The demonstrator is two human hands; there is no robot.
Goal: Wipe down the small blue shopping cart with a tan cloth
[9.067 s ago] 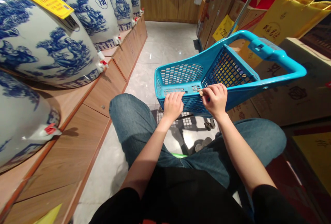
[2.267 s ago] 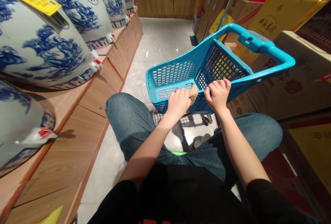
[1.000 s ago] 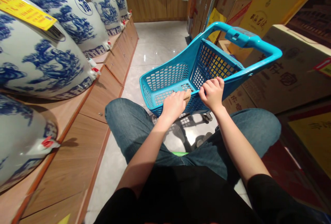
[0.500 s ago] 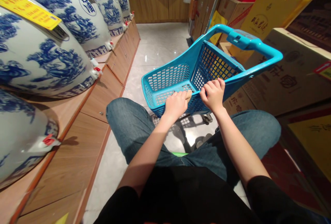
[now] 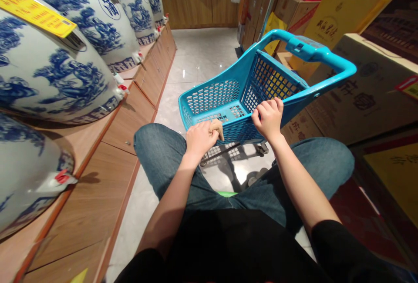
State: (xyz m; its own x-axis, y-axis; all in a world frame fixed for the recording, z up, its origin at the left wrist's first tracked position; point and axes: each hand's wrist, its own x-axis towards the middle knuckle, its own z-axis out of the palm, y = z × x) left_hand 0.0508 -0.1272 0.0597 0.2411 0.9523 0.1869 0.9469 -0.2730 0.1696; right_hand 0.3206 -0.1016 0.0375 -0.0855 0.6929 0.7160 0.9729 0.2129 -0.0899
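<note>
A blue plastic shopping cart (image 5: 212,96) stands right in front of my knees, its lattice basket facing up and its handle to the upper right. My left hand (image 5: 200,138) is closed on a tan cloth (image 5: 217,129), pressed against the near top rim of the basket close to its front corner. Part of the cloth sticks out past the thumb side. Farther right along the same rim, my right hand (image 5: 269,117) grips the edge with fingers curled over it.
Large blue-and-white porcelain jars (image 5: 72,78) with red-handled taps line a wooden cabinet (image 5: 120,143) on the left. Cardboard boxes (image 5: 369,87) and a yellow gift bag (image 5: 339,17) stack up at right. Tiled floor (image 5: 202,48) runs between them toward a wooden counter (image 5: 199,2).
My left hand has slid leftward along the basket rim with the cloth, toward the cart's front corner. My right hand keeps its place, and the cart looks unmoved.
</note>
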